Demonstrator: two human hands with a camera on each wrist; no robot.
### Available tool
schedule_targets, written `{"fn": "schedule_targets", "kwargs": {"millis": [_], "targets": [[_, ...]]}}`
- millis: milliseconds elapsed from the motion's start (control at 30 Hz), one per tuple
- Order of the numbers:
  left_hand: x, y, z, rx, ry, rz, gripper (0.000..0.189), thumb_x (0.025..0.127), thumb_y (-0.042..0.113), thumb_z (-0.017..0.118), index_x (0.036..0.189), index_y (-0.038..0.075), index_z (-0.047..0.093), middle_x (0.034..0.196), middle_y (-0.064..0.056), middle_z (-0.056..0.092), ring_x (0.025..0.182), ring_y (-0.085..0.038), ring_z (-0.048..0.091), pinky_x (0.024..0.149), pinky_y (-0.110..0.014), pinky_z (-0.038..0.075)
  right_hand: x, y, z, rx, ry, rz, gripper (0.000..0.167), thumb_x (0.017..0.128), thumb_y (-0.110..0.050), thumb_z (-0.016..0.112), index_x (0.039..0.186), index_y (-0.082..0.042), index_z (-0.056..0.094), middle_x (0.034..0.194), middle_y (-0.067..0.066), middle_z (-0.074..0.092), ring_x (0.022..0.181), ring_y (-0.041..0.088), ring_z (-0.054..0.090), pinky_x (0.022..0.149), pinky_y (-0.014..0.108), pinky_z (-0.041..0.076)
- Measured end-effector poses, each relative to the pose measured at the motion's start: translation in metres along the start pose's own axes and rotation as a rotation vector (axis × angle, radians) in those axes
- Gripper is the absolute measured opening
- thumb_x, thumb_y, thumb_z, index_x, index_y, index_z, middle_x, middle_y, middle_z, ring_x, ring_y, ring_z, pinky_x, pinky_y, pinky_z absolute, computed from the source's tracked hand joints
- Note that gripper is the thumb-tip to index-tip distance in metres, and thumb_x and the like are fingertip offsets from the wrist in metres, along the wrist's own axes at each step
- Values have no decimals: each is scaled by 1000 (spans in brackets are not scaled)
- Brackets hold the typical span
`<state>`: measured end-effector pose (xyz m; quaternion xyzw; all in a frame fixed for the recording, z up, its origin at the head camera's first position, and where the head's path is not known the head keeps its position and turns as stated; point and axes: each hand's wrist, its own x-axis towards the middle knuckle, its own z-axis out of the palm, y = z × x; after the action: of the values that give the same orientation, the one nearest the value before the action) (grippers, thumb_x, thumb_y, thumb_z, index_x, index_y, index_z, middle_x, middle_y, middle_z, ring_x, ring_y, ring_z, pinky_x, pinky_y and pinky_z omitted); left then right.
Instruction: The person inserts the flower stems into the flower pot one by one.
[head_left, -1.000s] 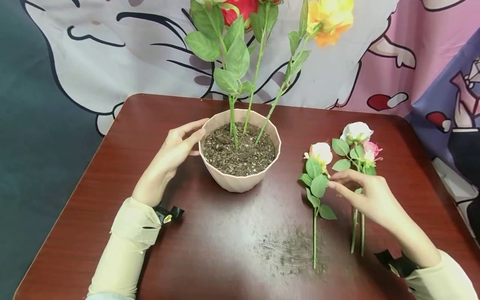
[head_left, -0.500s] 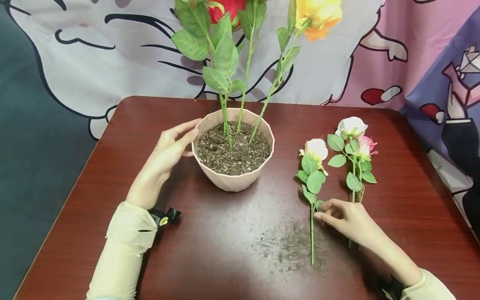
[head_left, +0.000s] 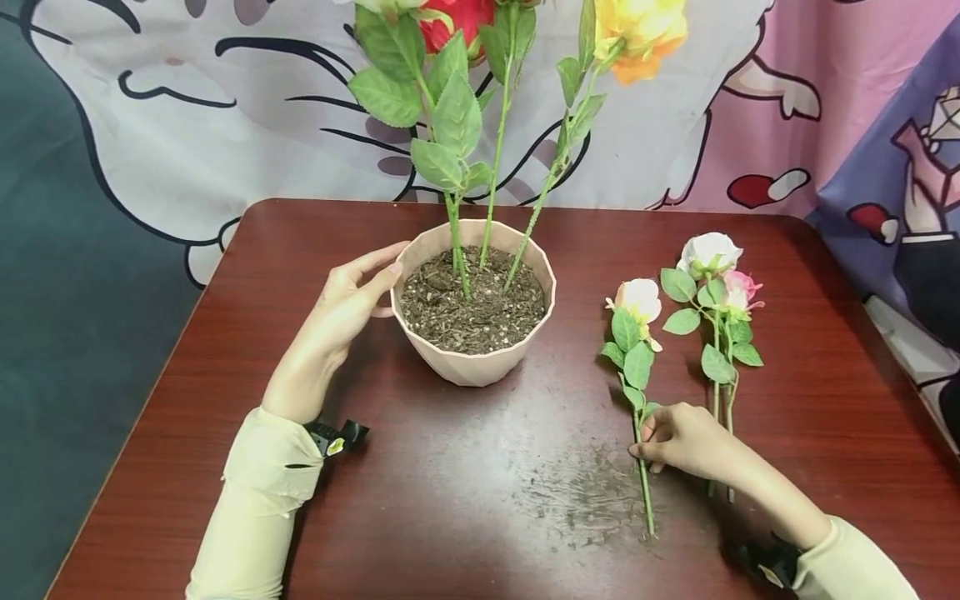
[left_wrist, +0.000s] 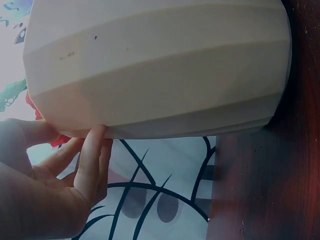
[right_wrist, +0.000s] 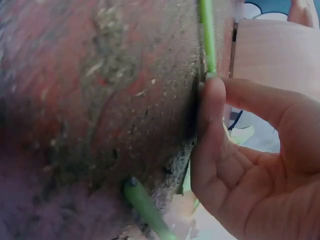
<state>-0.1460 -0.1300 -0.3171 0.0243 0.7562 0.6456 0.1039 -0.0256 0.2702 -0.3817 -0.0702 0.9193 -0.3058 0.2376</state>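
The fingertips of my left hand (head_left: 330,325) touch the left side of a pale pink flowerpot (head_left: 472,367), with the thumb at its rim. In the left wrist view extended fingers (left_wrist: 92,157) lie against the pot's faceted outer wall. Soil fills the pot, and several tall stems stand in it, bearing a red flower (head_left: 453,25) and a yellow one (head_left: 641,37) among others. On the right, my right hand (head_left: 693,446) pinches the stem of a pale pink rose (head_left: 637,302) between thumb and finger. In the right wrist view the fingertips meet on the green stem (right_wrist: 209,45).
A white rose (head_left: 708,254) and a pink rose (head_left: 738,292) lie side by side right of the held one. Scattered soil (head_left: 592,496) marks the brown table (head_left: 420,517). A cartoon-printed cloth (head_left: 285,142) hangs behind.
My right hand has moved from beside the rose's upper leaves down to its stem and taken hold of it. The stem's lower end has swung slightly right. My left hand stays at the pot.
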Motion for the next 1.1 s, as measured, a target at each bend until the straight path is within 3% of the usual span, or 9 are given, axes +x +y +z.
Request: {"fn": "schedule_targets", "kwargs": {"millis": [233, 400, 667, 867, 967, 1100], "targets": [[1, 2, 1, -35, 24, 6, 41, 96, 25, 53, 136, 12, 51, 125, -9, 51, 95, -9, 57, 67, -21, 55, 5, 15, -8, 275, -188, -42, 9, 85, -6, 62, 80, 1, 58, 71, 6, 67, 60, 16, 64, 52, 25, 50], [1, 6, 3, -20, 76, -12, 39, 95, 23, 54, 133, 11, 54, 120, -10, 55, 88, -6, 59, 63, -21, 55, 1, 12, -17, 291, -185, -136, 11, 89, -7, 59, 84, 1, 56, 69, 3, 64, 61, 16, 63, 55, 27, 51], [4, 11, 2, 1, 114, 3, 34, 91, 15, 57, 124, 5, 61, 107, -9, 60, 78, -8, 61, 56, -26, 56, -9, -18, -41, 286, -8, -202, 15, 92, -13, 60, 86, 0, 53, 64, 1, 63, 59, 19, 60, 50, 27, 47], [4, 11, 7, 71, 165, 39, 31, 91, 17, 59, 120, 7, 64, 95, -11, 65, 69, -7, 61, 54, -26, 56, -11, -46, -63, 257, 254, -351, 6, 88, 2, 60, 88, 0, 55, 66, 0, 64, 59, 14, 63, 55, 23, 51], [4, 9, 10, 118, 191, 75, 29, 91, 19, 59, 118, 9, 66, 93, -13, 66, 65, -7, 61, 54, -30, 56, -10, -59, -73, 346, 366, -428, 12, 85, 10, 59, 90, -1, 57, 69, -1, 65, 59, 10, 64, 55, 19, 52], [5, 2, 11, 194, 240, 171, 26, 91, 22, 61, 113, 12, 69, 87, -12, 67, 58, -6, 59, 52, -30, 56, -2, -79, -82, 606, 448, -584, 20, 84, 16, 55, 94, 0, 58, 74, 1, 67, 61, 10, 65, 57, 17, 52]]}}
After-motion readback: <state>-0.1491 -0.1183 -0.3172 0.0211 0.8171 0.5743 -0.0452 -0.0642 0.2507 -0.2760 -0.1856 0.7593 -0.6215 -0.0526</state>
